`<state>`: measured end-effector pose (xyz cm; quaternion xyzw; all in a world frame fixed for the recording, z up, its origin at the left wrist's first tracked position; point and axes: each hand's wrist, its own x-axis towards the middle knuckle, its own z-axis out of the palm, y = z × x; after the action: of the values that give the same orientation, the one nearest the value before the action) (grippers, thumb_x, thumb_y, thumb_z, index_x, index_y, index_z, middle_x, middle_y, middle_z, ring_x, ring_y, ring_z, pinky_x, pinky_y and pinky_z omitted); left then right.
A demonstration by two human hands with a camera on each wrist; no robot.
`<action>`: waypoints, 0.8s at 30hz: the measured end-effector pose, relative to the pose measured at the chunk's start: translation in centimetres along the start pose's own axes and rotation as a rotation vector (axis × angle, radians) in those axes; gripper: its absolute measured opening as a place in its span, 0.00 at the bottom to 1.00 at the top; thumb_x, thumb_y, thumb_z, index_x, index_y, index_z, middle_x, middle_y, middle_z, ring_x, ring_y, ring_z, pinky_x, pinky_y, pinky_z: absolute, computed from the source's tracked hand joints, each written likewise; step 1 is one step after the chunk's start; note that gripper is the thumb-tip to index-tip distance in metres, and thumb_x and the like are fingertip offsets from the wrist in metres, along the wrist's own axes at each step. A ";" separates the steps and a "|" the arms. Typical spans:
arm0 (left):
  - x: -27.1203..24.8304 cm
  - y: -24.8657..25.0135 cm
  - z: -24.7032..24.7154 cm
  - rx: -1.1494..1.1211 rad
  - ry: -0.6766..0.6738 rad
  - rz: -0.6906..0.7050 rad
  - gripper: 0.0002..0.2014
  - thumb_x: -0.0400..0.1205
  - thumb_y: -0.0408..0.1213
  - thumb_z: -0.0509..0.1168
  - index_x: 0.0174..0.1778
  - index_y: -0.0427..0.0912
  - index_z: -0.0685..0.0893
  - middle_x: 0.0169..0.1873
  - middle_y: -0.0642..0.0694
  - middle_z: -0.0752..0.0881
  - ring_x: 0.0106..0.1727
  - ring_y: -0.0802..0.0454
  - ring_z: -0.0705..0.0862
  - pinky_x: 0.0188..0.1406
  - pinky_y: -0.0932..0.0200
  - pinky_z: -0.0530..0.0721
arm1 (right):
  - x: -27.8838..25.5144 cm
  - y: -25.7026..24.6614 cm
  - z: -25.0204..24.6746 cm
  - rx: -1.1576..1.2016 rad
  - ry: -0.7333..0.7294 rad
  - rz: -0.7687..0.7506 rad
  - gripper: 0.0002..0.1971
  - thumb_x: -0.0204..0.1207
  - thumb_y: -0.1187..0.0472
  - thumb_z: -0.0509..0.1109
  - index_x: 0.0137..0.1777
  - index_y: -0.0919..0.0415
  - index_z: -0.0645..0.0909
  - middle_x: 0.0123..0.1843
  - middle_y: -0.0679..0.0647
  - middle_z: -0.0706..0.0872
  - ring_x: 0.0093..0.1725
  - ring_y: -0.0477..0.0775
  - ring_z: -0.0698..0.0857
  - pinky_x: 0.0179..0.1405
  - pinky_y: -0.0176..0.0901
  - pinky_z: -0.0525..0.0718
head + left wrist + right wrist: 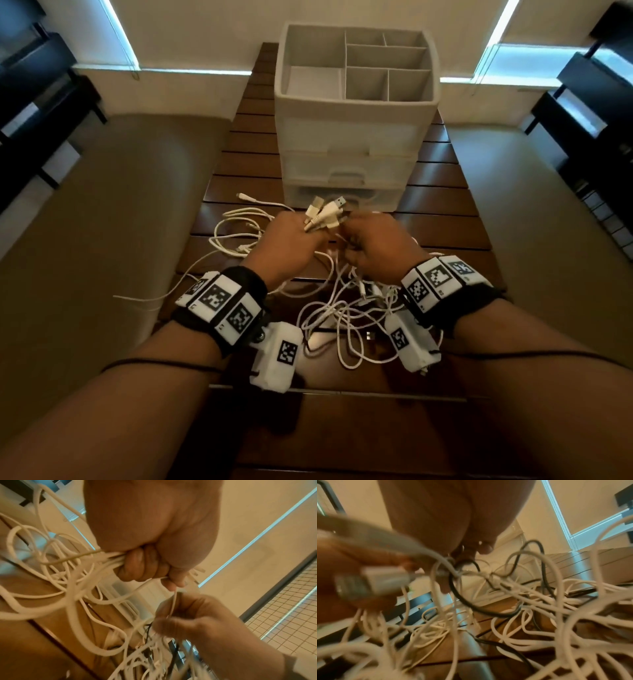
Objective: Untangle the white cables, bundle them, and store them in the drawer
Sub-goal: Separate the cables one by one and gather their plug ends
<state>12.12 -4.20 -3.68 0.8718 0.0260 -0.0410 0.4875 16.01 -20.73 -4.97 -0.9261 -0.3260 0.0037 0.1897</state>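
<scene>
The left hand (289, 240) is clenched around a bunch of white cables (346, 318) near their plug ends (325, 212), which stick up out of the fist. The right hand (380, 246), just beside it, has its fingers curled, pinching one thin strand that runs up to the left fist. The loose cable loops lie tangled on the slatted wooden table (442, 205), between the wrists and toward its left edge. A black cable (471, 605) runs through the tangle. The white drawer unit (349, 137) stands behind the hands, drawers closed.
</scene>
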 end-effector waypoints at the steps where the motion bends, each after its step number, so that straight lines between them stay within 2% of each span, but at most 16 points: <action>1: -0.1 0.3 -0.2 -0.036 0.017 -0.005 0.11 0.81 0.38 0.70 0.31 0.46 0.85 0.27 0.48 0.83 0.29 0.59 0.78 0.33 0.60 0.75 | -0.1 0.1 0.3 -0.029 -0.053 0.015 0.11 0.71 0.55 0.72 0.51 0.56 0.86 0.51 0.49 0.85 0.50 0.54 0.83 0.53 0.51 0.80; 2: -0.1 0.6 -0.5 -0.081 0.046 -0.015 0.10 0.81 0.38 0.70 0.33 0.43 0.86 0.27 0.48 0.83 0.28 0.58 0.78 0.32 0.60 0.75 | -0.1 0.2 0.3 -0.058 -0.092 0.038 0.09 0.72 0.51 0.72 0.47 0.54 0.85 0.48 0.46 0.83 0.50 0.53 0.83 0.55 0.53 0.79; 4: 0.1 1.0 -1.5 -0.172 0.149 -0.071 0.11 0.81 0.37 0.70 0.32 0.42 0.84 0.21 0.51 0.78 0.21 0.60 0.73 0.22 0.66 0.71 | -0.1 0.6 0.2 -0.100 -0.127 0.111 0.09 0.74 0.45 0.71 0.40 0.49 0.80 0.44 0.42 0.77 0.51 0.51 0.81 0.57 0.52 0.74; 6: 0.6 0.8 -3.0 -0.198 0.262 -0.120 0.14 0.81 0.37 0.69 0.29 0.44 0.81 0.20 0.52 0.76 0.19 0.60 0.71 0.17 0.69 0.68 | -0.5 1.2 -0.3 -0.146 -0.145 0.204 0.10 0.75 0.43 0.69 0.40 0.47 0.78 0.45 0.43 0.79 0.53 0.52 0.81 0.56 0.51 0.68; 8: 0.7 0.2 -4.1 -0.148 0.263 -0.143 0.14 0.81 0.37 0.69 0.29 0.44 0.81 0.23 0.49 0.77 0.23 0.56 0.73 0.20 0.66 0.70 | -0.7 1.7 -0.6 -0.261 -0.137 0.239 0.09 0.76 0.44 0.68 0.47 0.47 0.83 0.51 0.46 0.82 0.58 0.53 0.78 0.57 0.53 0.64; 10: 0.6 -0.2 -4.1 -0.020 0.192 -0.150 0.09 0.80 0.37 0.70 0.33 0.45 0.83 0.27 0.48 0.80 0.28 0.52 0.77 0.27 0.60 0.74 | -0.6 1.3 -0.6 -0.325 -0.066 0.192 0.09 0.76 0.47 0.67 0.49 0.49 0.84 0.53 0.46 0.82 0.59 0.55 0.75 0.56 0.53 0.64; 12: 0.3 0.1 -3.6 0.199 0.173 -0.084 0.01 0.79 0.35 0.69 0.42 0.45 0.85 0.35 0.46 0.85 0.38 0.46 0.83 0.36 0.55 0.78 | -0.1 0.7 -0.6 -0.257 0.003 0.136 0.07 0.75 0.53 0.67 0.49 0.52 0.85 0.49 0.47 0.85 0.55 0.55 0.78 0.56 0.49 0.68; 14: -0.2 1.0 -2.9 0.351 0.233 0.026 0.07 0.79 0.32 0.66 0.51 0.43 0.85 0.42 0.45 0.87 0.44 0.44 0.83 0.41 0.53 0.80 | 0.4 0.3 -0.7 -0.174 -0.035 0.118 0.07 0.74 0.58 0.68 0.49 0.52 0.87 0.44 0.49 0.88 0.48 0.55 0.84 0.56 0.52 0.77; 16: -0.8 2.2 -2.0 0.373 0.253 0.126 0.07 0.80 0.31 0.63 0.52 0.43 0.83 0.41 0.47 0.84 0.39 0.48 0.80 0.38 0.57 0.76 | 0.7 0.3 -0.8 -0.145 -0.072 0.129 0.07 0.75 0.58 0.68 0.48 0.52 0.87 0.41 0.51 0.89 0.44 0.55 0.85 0.52 0.50 0.81; 18: -1.6 3.2 -0.6 0.391 0.215 0.202 0.06 0.81 0.32 0.62 0.49 0.45 0.82 0.37 0.51 0.80 0.34 0.55 0.76 0.32 0.63 0.70 | 1.0 0.3 -0.7 -0.183 -0.072 0.103 0.10 0.78 0.55 0.65 0.53 0.52 0.86 0.46 0.52 0.89 0.45 0.56 0.86 0.45 0.45 0.78; 20: -1.6 3.2 0.6 0.384 0.152 0.188 0.08 0.81 0.34 0.64 0.53 0.43 0.85 0.39 0.49 0.82 0.37 0.53 0.78 0.36 0.62 0.71 | 1.3 0.3 -0.5 -0.129 -0.076 0.118 0.11 0.78 0.57 0.65 0.56 0.56 0.85 0.50 0.53 0.88 0.47 0.57 0.86 0.40 0.42 0.74; 21: -1.3 2.9 0.8 0.372 0.131 0.142 0.09 0.80 0.33 0.64 0.54 0.41 0.86 0.41 0.45 0.85 0.41 0.50 0.81 0.39 0.60 0.73 | 1.4 0.2 -0.7 -0.041 -0.087 0.159 0.10 0.78 0.58 0.66 0.55 0.58 0.85 0.50 0.54 0.88 0.47 0.57 0.86 0.41 0.42 0.77; 24: -0.1 2.0 0.5 0.312 0.128 0.065 0.09 0.79 0.31 0.64 0.51 0.39 0.87 0.43 0.39 0.89 0.45 0.41 0.85 0.40 0.54 0.79 | 1.1 0.3 -1.2 0.176 -0.075 0.218 0.10 0.76 0.61 0.70 0.56 0.60 0.85 0.50 0.55 0.88 0.47 0.55 0.86 0.49 0.49 0.84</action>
<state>12.12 -5.69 -2.27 0.9381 0.0220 0.0272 0.3447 17.21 -20.70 -3.87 -0.9350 -0.2287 0.0874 0.2566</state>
